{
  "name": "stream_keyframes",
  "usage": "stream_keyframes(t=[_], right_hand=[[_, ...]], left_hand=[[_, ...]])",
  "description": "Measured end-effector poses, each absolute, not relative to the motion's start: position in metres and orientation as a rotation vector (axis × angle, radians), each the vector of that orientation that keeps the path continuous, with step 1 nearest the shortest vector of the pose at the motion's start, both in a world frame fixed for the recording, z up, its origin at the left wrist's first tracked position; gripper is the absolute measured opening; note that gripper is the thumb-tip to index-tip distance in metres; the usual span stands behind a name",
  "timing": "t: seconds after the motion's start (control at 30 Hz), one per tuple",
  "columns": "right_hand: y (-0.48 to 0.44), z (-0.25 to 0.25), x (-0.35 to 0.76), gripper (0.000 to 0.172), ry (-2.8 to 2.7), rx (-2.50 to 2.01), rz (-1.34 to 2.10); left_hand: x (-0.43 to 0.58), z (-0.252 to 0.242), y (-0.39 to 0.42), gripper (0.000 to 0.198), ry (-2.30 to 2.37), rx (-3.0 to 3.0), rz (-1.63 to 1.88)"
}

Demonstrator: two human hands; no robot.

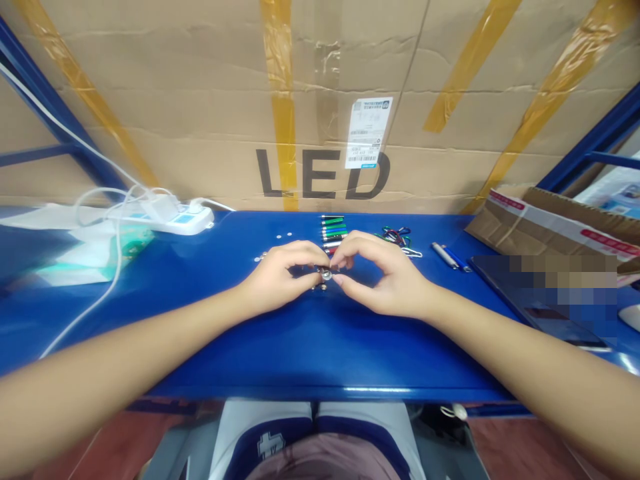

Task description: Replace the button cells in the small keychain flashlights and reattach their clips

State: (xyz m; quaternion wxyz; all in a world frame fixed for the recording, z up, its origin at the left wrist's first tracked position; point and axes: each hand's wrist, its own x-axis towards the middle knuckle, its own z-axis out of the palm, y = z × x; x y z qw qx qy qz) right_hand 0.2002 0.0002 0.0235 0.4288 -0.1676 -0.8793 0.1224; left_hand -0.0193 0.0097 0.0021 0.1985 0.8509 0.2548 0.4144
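Observation:
My left hand (286, 272) and my right hand (384, 275) meet over the blue table, both in a pinch. Between their fingertips is a small round silvery metal part (327, 274); its exact kind is too small to make out. Left thumb and fingers grip it from one side, right thumb and index finger from the other. Just below lie a few tiny metal pieces (323, 287). Behind the hands a row of green, blue, black and red metal tubes (333, 228) lies side by side, partly covered. Several carabiners (397, 235) are heaped behind my right hand.
Small white discs (284, 235) lie beyond my left hand. Two pens (451, 257) rest at right, near a dark flat device (525, 300) and an open cardboard box (560, 227). At left are a power strip (187, 219), white cables and a green-white packet (100, 250).

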Motion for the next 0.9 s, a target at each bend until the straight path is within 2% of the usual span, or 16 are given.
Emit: stream_keyframes(t=[0.33,0.7,0.9], right_hand=[[-0.0055,0.0303,0.2046,0.006,-2.233,-0.381,-0.129],[-0.0008,0.0266,0.2078,0.011,-2.295,-0.414,-0.28],[-0.0029,0.0315,0.2082,0.014,-2.356,-0.447,-0.444]], left_hand=[[-0.0184,0.0078,0.0059,0.013,0.73,2.359,1.111],[-0.0164,0.0091,0.0027,0.011,0.781,2.355,1.107],[-0.0174,0.0064,0.0042,0.017,0.86,2.377,1.146]])
